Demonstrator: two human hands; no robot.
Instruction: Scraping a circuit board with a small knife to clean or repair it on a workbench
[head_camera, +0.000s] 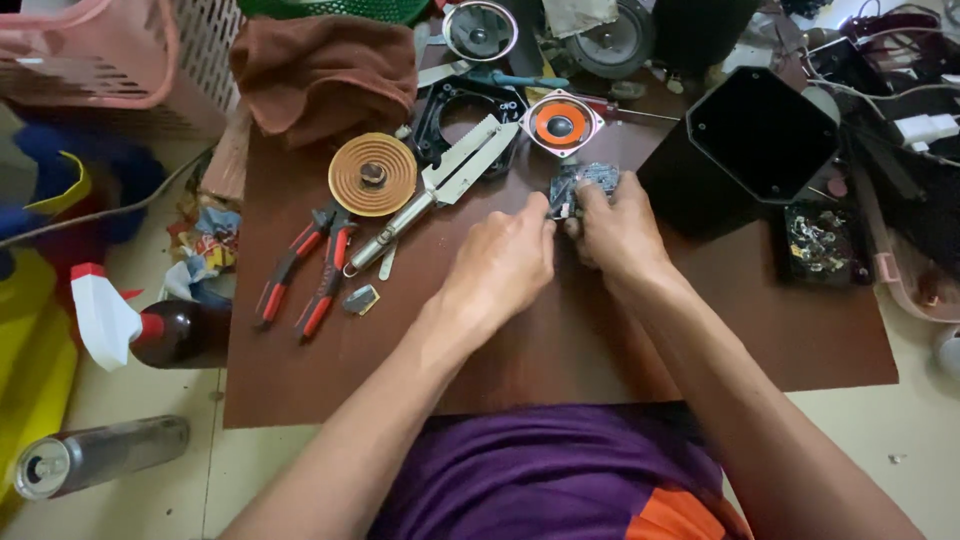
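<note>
We are working at the middle of a brown board (300, 380), whose near edge is sitting just above our lap; the near half of it is lying bare, giving room on both sides of our forearms. To the left, red-handled pliers (305, 270), metal shears (440, 185) and a round copper coil (372, 174) are lying close together, with a small grey clip (361, 299) below them. An orange-coned speaker (560, 123) is sitting just behind our hands, and a black octagonal housing (745, 140) is crowding the right side. Our left hand (500, 265) and right hand (615, 230) are both closing their fingers on a small dark circuit board (585, 180), holding it just above the brown board; it is looking bluish-black and studded with components, partly hidden by our fingers.
</note>
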